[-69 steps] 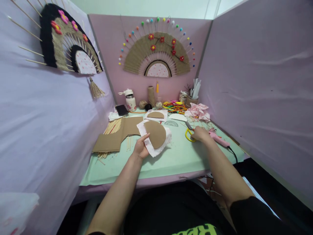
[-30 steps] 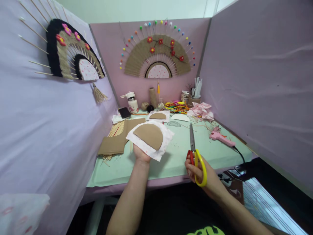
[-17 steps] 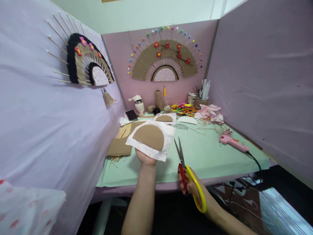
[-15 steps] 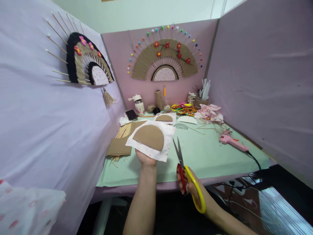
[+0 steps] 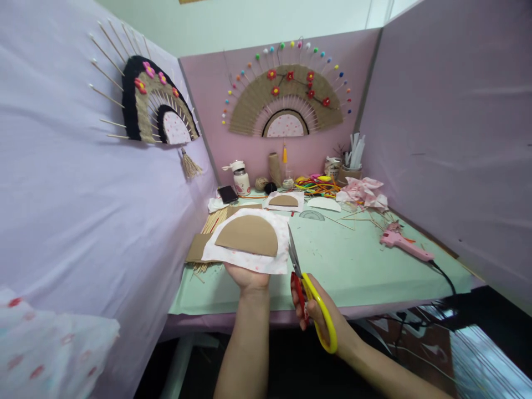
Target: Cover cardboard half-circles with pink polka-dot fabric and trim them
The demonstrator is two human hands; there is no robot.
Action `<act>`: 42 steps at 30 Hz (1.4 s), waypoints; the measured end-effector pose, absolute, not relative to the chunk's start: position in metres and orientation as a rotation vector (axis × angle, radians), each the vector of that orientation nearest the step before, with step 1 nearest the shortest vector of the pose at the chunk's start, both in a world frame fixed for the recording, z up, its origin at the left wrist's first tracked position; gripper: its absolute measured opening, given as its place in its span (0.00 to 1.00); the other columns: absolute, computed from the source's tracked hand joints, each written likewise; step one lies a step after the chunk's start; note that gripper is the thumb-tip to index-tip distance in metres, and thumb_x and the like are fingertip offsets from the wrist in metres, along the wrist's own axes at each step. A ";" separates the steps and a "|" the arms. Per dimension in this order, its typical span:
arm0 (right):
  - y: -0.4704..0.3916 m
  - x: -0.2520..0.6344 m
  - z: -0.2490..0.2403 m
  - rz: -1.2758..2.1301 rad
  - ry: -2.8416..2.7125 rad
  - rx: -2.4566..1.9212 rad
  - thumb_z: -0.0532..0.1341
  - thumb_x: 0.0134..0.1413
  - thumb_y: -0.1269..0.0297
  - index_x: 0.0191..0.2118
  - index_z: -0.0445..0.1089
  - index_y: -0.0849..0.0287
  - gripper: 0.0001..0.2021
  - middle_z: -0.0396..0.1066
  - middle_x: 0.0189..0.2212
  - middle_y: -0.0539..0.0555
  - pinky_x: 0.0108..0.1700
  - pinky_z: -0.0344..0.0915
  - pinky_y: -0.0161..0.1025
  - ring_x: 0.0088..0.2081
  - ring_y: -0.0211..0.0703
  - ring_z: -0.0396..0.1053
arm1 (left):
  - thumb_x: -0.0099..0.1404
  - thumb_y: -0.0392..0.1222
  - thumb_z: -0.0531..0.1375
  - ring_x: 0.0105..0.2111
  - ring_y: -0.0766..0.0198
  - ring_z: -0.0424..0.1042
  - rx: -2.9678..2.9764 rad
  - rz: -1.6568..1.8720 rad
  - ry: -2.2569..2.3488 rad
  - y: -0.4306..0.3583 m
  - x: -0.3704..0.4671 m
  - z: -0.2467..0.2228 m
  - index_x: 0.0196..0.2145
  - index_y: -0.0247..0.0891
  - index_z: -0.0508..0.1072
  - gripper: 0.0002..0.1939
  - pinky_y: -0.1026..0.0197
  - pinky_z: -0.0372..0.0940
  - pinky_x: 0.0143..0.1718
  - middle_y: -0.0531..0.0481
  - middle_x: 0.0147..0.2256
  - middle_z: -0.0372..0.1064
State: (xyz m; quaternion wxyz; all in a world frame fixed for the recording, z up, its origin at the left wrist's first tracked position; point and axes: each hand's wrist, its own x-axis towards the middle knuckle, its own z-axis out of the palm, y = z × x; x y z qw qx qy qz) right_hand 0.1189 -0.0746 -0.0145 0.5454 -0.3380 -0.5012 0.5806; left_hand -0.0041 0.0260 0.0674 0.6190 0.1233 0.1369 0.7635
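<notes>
My left hand (image 5: 247, 277) holds up a piece of white cloth with faint pink spots (image 5: 216, 252) from beneath, its fingers hidden under it. On the cloth lies a brown cardboard half-circle (image 5: 248, 235), its straight edge toward me. The cloth reaches past the cardboard all round. Yellow-and-red-handled scissors (image 5: 318, 305) are gripped in my right hand (image 5: 310, 305). Their blades point up and away from me, close together, right beside the cloth's right edge; whether they touch it I cannot tell.
A pink glue gun (image 5: 405, 245) with a black cord lies at the right of the green-covered table (image 5: 349, 277). Behind are another cardboard half-circle on cloth (image 5: 284, 200), a white half-circle (image 5: 324, 204), a protractor (image 5: 311, 215) and crumpled cloth (image 5: 362, 191). Thin sticks (image 5: 213, 220) lie left.
The scissors have moved left to the cloth's edge, and their blades have come closer together. My left hand has turned the cloth and cardboard slightly and shifted them left.
</notes>
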 end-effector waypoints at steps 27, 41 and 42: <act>-0.090 0.115 0.001 1.443 -1.089 -0.977 0.61 0.43 0.31 0.36 0.57 0.55 0.31 0.55 0.24 0.42 0.13 0.53 0.26 0.16 0.26 0.51 | 0.68 0.58 0.46 0.57 0.50 0.66 0.318 1.767 0.350 0.014 -0.015 0.057 0.50 0.48 0.74 0.24 0.39 0.57 0.59 0.47 0.52 0.73; -0.089 0.116 0.002 1.438 -1.079 -1.060 0.60 0.46 0.31 0.34 0.55 0.55 0.30 0.55 0.20 0.39 0.10 0.48 0.24 0.10 0.24 0.50 | 0.69 0.58 0.46 0.58 0.50 0.65 0.323 1.766 0.380 0.010 -0.014 0.061 0.50 0.47 0.74 0.24 0.41 0.57 0.59 0.48 0.53 0.72; -0.089 0.116 0.001 1.444 -1.072 -1.061 0.60 0.46 0.31 0.34 0.55 0.55 0.30 0.56 0.20 0.39 0.10 0.48 0.24 0.10 0.23 0.51 | 0.68 0.58 0.46 0.57 0.50 0.65 0.331 1.759 0.378 0.010 -0.014 0.061 0.50 0.48 0.74 0.24 0.40 0.57 0.59 0.48 0.53 0.72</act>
